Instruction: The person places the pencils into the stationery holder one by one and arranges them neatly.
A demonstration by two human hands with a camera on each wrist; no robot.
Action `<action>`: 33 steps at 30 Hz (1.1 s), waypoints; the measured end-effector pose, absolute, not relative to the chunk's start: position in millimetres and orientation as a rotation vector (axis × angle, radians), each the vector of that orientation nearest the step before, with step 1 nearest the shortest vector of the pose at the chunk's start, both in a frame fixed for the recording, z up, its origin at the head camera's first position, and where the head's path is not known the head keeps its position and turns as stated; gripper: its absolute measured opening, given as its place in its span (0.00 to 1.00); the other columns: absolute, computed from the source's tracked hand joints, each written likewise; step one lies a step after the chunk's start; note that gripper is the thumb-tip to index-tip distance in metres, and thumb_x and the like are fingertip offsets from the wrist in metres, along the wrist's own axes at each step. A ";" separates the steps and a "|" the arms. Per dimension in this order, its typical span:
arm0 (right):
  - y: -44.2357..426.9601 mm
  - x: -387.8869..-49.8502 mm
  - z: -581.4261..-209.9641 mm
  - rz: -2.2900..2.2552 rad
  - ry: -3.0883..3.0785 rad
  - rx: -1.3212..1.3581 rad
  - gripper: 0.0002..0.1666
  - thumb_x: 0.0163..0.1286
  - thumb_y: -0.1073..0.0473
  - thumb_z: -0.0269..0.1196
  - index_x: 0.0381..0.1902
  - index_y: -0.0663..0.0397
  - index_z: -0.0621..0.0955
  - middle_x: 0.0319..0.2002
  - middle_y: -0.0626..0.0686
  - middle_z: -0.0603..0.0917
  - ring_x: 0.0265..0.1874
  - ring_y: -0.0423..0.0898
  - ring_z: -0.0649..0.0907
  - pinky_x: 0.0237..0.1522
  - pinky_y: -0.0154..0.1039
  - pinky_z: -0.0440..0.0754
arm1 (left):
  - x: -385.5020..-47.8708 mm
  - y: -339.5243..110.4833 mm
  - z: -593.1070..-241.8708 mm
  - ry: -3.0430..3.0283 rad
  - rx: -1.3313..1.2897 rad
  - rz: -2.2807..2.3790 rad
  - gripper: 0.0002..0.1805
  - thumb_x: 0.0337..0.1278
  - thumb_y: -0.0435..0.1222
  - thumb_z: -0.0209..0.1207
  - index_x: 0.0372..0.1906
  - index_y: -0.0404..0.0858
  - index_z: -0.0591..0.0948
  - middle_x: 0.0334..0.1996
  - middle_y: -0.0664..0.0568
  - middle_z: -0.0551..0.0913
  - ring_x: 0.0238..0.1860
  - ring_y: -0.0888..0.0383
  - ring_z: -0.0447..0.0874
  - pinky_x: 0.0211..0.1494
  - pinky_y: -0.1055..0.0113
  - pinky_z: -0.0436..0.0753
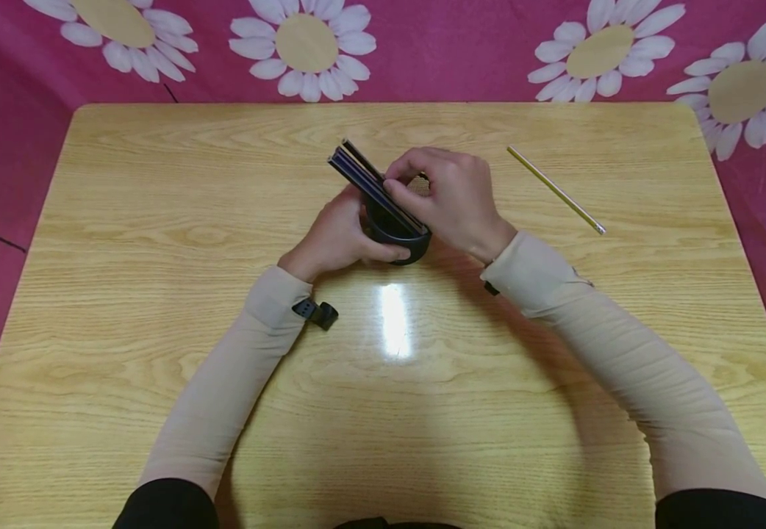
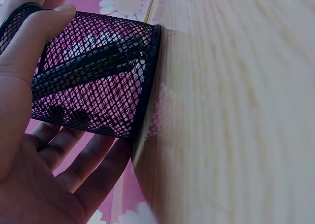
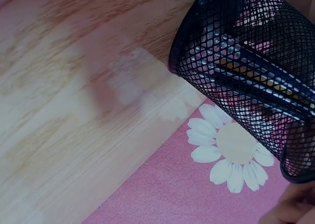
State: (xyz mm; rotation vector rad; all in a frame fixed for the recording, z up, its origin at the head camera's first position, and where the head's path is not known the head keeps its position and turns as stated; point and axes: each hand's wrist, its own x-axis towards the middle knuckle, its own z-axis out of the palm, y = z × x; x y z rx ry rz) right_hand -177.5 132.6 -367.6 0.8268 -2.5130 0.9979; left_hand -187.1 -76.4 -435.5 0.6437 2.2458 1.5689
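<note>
A black mesh pen cup (image 2: 93, 81) stands upright on the table, and my left hand (image 1: 337, 236) grips it. In the left wrist view the thumb lies along the cup's near side and the fingers (image 2: 101, 167) pass behind it. Several dark pencils (image 1: 356, 173) lean left out of the cup. Through the mesh in the right wrist view, a yellowish strip (image 3: 261, 79) shows among the dark pencils. My right hand (image 1: 456, 195) is over the rim, its thumb and forefinger pinching at one of the pencils. The exact contact is partly hidden.
A yellow pencil (image 1: 555, 189) lies slanted on the wooden table (image 1: 383, 426), right of the right hand. A pink cloth with white daisies (image 1: 449, 51) hangs behind the table's far edge. Dark straps with small devices (image 1: 317, 314) are on both wrists.
</note>
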 end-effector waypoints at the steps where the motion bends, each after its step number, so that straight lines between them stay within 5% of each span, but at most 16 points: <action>1: 132.7 -177.6 -367.3 0.994 -2.521 0.827 0.08 0.75 0.58 0.73 0.41 0.57 0.92 0.36 0.52 0.93 0.36 0.50 0.90 0.30 0.46 0.74 | -187.4 -76.7 -436.4 2.254 0.646 1.568 0.49 0.45 0.45 0.87 0.73 0.43 0.76 0.60 0.53 0.86 0.61 0.56 0.81 0.73 0.60 0.70; 14: 134.7 -176.6 -363.5 0.979 -2.584 0.800 0.08 0.75 0.57 0.72 0.42 0.56 0.93 0.37 0.51 0.93 0.37 0.49 0.89 0.32 0.47 0.73 | -186.6 -75.7 -431.9 2.266 0.649 1.563 0.52 0.46 0.44 0.87 0.77 0.41 0.74 0.64 0.52 0.83 0.64 0.54 0.79 0.76 0.59 0.68; 22: 142.7 -174.2 -360.1 1.020 -2.475 0.803 0.06 0.74 0.59 0.73 0.40 0.56 0.94 0.36 0.51 0.92 0.24 0.45 0.78 0.28 0.37 0.65 | -206.6 -77.5 -473.9 2.277 0.692 1.596 0.56 0.38 0.55 0.89 0.78 0.55 0.75 0.64 0.62 0.83 0.64 0.63 0.79 0.76 0.63 0.67; 33: 166.2 -171.3 -352.6 0.991 -2.383 0.803 0.05 0.74 0.61 0.73 0.38 0.57 0.93 0.35 0.52 0.92 0.20 0.41 0.70 0.26 0.32 0.62 | -184.5 -75.3 -431.2 2.347 0.622 1.521 0.61 0.39 0.49 0.89 0.80 0.38 0.70 0.72 0.49 0.79 0.70 0.55 0.76 0.77 0.59 0.68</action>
